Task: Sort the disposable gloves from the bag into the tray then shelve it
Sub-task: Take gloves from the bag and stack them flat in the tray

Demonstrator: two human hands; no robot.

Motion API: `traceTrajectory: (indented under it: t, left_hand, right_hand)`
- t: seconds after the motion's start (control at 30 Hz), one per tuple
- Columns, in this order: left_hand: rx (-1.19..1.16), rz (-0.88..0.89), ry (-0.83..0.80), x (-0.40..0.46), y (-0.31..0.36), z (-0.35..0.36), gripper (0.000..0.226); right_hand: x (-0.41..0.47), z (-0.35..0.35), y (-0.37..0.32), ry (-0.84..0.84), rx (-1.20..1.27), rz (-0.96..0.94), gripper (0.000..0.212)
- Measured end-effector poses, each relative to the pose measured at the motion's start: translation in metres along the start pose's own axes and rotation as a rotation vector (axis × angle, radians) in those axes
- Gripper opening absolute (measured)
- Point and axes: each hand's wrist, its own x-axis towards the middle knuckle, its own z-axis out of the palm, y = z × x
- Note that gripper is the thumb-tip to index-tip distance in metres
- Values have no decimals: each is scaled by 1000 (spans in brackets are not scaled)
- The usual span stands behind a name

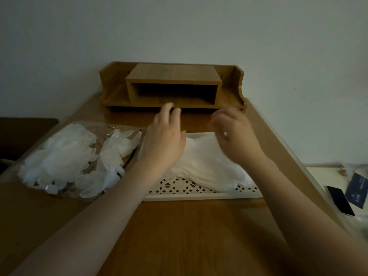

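Tray (185, 196): gloves (207, 164) stacked, my hands (165, 140) above, fingers loose, seemingly gripping nothing. Bag (59, 156), nine o'clock: half full. Shelf (173, 90): unfilled.

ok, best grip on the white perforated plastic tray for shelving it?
Probably both short ends of the white perforated plastic tray, one hand per side, kept level. It is long and shallow, and the loose translucent disposable gloves piled in it overhang the near rim, so a one-sided lift may spill them.

Dim plain wall (179, 26), wooden table (179, 236)
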Motion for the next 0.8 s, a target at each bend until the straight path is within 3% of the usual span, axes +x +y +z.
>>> traceTrajectory:
  t: [0.03, 0.1, 0.2, 0.27, 0.47, 0.57, 0.63, 0.7, 0.8]
  left_hand:
    - [6, 80, -3, -3, 7, 1, 51]
    - [-4, 172, -174, -10, 16, 10, 46]
    - [99, 85, -555, -12, 0, 26, 56]
    - [178, 1, -649, -11, -15, 34, 68]
    - [212, -97, -603, -16, -24, 38, 86]
    - [99, -149, -618, -18, -28, 37, 86]
    - [20, -178, -599, -18, -29, 34, 85]
    - [30, -147, -482, -20, -30, 26, 78]
    - [-41, -92, -138, -24, -32, 5, 52]
  right_hand:
    - [-3, 3, -9, -148, 29, -66, 24]
    - [-9, 13, -18, -429, -36, -103, 31]
    - [-21, 21, -11, -641, -191, -31, 61]
    - [-27, 18, 1, -721, -206, 51, 81]
    - [-41, 12, 26, -723, -165, 232, 102]
    - [-43, 10, 25, -757, -145, 360, 108]
    - [-38, 6, 18, -783, -241, 334, 106]
    - [-30, 0, 3, -711, -282, 288, 97]
    - [-17, -6, -32, -392, -48, 314, 72]
